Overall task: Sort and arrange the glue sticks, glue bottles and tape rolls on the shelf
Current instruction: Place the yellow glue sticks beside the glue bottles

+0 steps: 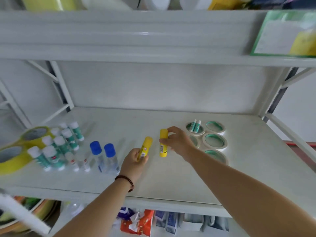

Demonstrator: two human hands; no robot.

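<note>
Hands: left hand (136, 159) grips yellow glue stick (145, 147); right hand (177, 141) grips 2nd yellow stick (163, 145), both upright, ctr of shelf (171, 182).
Glue bottles: blue-cap pair (104, 156), 9 o'clock of left hand.
Sm. green sticks (58, 147): far 9 o'clock.
Tape rolls (214, 141): 3 o'clock, lying flat.

No legible text; yellow glue stick (163, 145) labels too blurred.

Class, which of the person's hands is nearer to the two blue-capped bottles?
Left. The left hand is just right of the blue-capped bottles; the right hand is farther right, by the tape rolls.
</note>
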